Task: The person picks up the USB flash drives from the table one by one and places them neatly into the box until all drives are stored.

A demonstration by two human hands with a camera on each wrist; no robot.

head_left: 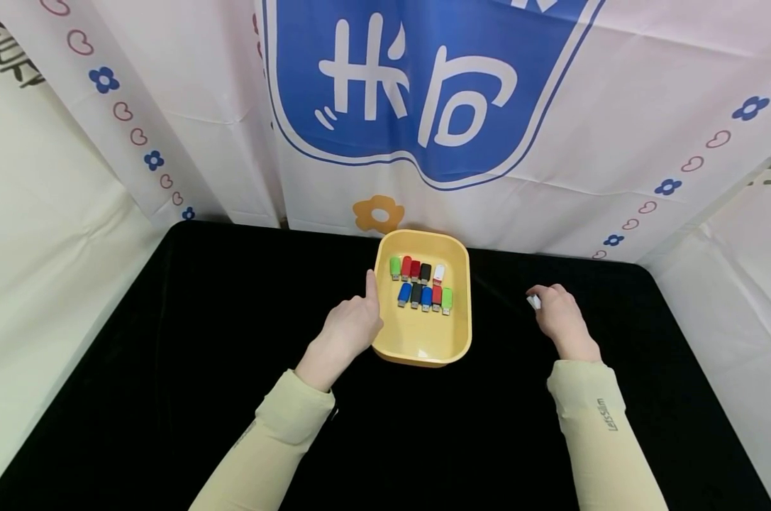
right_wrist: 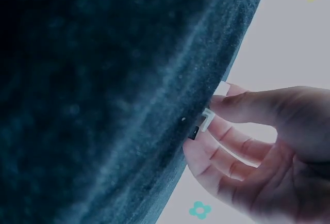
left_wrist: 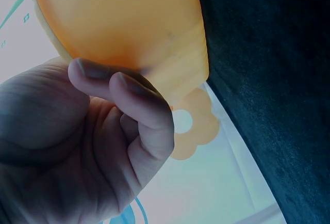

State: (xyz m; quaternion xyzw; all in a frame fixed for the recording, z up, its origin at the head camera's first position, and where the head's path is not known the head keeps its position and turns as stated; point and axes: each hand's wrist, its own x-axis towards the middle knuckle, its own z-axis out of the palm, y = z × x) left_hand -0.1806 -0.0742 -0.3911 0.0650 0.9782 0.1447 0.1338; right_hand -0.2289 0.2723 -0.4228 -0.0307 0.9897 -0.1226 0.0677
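A yellow plastic tray [head_left: 420, 345] sits on the black cloth. Inside it, two rows of USB sticks lie side by side, among them a white stick [head_left: 439, 274], a green stick [head_left: 447, 299] and a blue stick [head_left: 404, 294]. My left hand [head_left: 352, 323] grips the tray's left side, one finger stretched along the rim. In the left wrist view its other fingers [left_wrist: 147, 105] curl against the outer wall. Well to the tray's right, my right hand [head_left: 562, 319] pinches a small white USB stick [head_left: 534, 301] between thumb and fingers; a dark end shows in the right wrist view.
Black cloth [head_left: 449, 440] covers the table. Behind the tray hangs a white curtain [head_left: 551, 220] with a blue emblem and flower prints. White fabric walls [head_left: 47, 270] close in both sides.
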